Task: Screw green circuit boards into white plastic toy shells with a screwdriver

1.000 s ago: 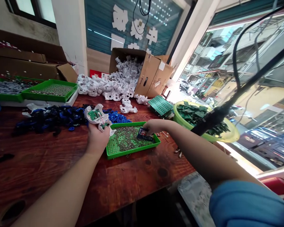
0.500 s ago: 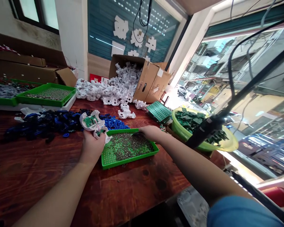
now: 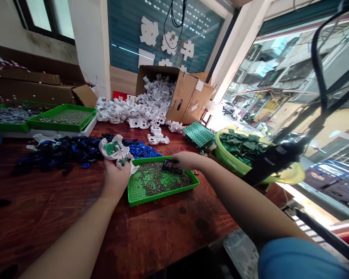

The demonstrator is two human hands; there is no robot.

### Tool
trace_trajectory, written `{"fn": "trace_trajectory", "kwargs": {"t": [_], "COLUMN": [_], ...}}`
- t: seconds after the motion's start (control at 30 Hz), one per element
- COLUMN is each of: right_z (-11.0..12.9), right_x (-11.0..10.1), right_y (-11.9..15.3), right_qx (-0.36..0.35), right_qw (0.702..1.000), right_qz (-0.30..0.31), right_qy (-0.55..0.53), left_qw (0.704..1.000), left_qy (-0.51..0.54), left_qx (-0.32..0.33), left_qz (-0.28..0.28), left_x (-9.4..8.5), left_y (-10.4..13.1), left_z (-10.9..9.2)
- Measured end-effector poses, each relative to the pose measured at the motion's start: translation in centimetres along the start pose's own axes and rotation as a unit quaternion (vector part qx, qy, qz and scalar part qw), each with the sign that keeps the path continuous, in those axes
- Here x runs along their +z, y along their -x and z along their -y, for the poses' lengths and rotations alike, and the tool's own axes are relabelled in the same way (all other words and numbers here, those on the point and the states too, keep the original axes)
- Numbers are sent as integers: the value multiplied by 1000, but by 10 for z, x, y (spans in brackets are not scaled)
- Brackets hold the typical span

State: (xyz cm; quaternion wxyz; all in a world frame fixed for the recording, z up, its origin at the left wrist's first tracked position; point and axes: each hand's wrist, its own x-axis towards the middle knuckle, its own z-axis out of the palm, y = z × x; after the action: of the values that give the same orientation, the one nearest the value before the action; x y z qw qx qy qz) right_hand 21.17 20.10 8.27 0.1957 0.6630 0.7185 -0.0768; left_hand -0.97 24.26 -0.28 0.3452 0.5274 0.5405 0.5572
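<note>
My left hand (image 3: 116,176) is closed around a white plastic shell (image 3: 109,152), in which a green circuit board (image 3: 113,147) and thin wires show. Beside it lies a green perforated tray (image 3: 136,197) with many small metal screws (image 3: 157,184) spread over its bottom. Over the far right part of this tray, my right hand (image 3: 184,159) grips a flat, dark, card-like piece (image 3: 169,166). The piece is low among the screws; whether it touches them I cannot tell.
Behind the tray are blue rings (image 3: 142,150), dark blue parts (image 3: 69,153) and white shells (image 3: 154,112) spilling from a cardboard box (image 3: 189,97). A yellow basin (image 3: 225,155) of circuit boards stands right, behind a black pole (image 3: 267,161). Another green tray (image 3: 62,126) sits left.
The dark card-like piece in my right hand has turned, so its flat face now shows. More bare green tray bottom shows among the screws. My left hand keeps its hold on the shell.
</note>
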Motion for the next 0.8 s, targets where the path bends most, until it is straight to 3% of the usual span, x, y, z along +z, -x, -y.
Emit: {"fn": "trace_trajectory", "kwargs": {"t": [0.13,0.27,0.47,0.57,0.67,0.8], "right_z": [-3,8,20,18,13,8], "right_x": [2,12,15,12,9,6], "right_y": [-19,-12,32,39,27,-2], "right_qx": [18,-6,-56,-87,-84,-16], "right_qw": [997,995,998,996,996,999], "right_qz": [-70,-99,-39,3,9,-47], "right_qy": [-10,-1,12,1,-10,-9], "left_qw": [1000,1000,1000,1000,1000,1000], "left_qy": [2,-3,-6,-1,3,7], "left_qx": [5,2,-4,-7,-5,1], "left_qz": [9,17,19,12,6,8], "left_x": [0,0,1,1,2,2], "left_y": [0,1,2,1,1,0], "left_z": [1,0,-2,-1,0,2]}}
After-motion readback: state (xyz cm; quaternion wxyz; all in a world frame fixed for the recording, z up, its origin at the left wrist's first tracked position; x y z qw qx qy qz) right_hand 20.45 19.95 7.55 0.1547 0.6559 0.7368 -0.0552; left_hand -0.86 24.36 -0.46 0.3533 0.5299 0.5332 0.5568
